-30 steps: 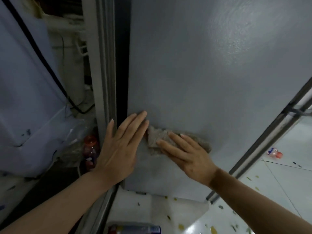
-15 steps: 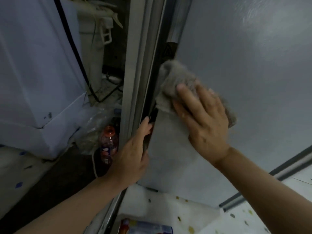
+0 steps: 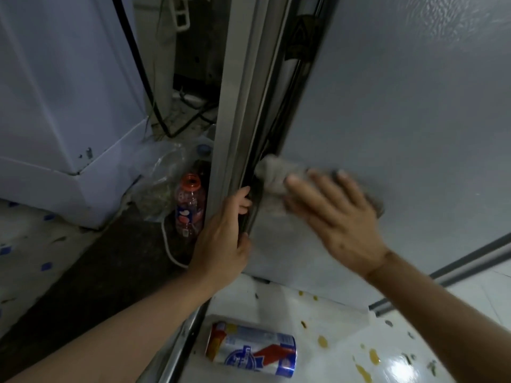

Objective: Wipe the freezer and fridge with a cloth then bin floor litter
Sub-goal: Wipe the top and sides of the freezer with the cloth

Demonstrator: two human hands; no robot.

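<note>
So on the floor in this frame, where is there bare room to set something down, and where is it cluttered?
Free: the dark floor strip between the white appliance and the metal frame. Crowded: the gap behind it, with the red-capped plastic bottle, crumpled clear bag and black cables. The white floor holds a lying blue-and-red can and yellow specks.

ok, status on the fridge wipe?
Right hand pressing cloth flat on fridge side. Left hand gripping frame edge. Can on floor, unbinned.
</note>
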